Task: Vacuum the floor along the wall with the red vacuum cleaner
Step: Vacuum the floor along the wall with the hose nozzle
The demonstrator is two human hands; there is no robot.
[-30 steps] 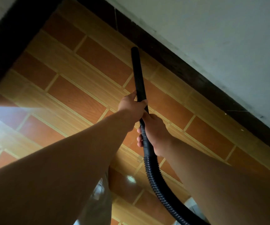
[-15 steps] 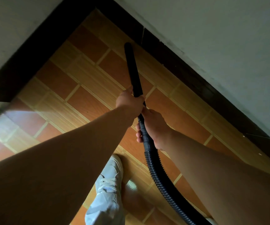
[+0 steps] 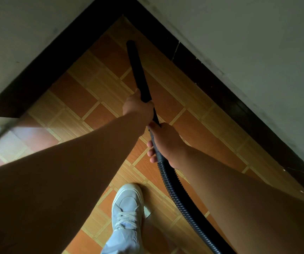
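Left hand (image 3: 137,109) and right hand (image 3: 165,142) gripping black wand (image 3: 138,70), corner

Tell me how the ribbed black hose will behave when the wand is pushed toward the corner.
The ribbed hose probably flexes and trails: it curves below the right hand. The smooth wand looks rigid, running straight from the left hand, so it should push without bending.

Dim, glare lower left, wide-angle warp
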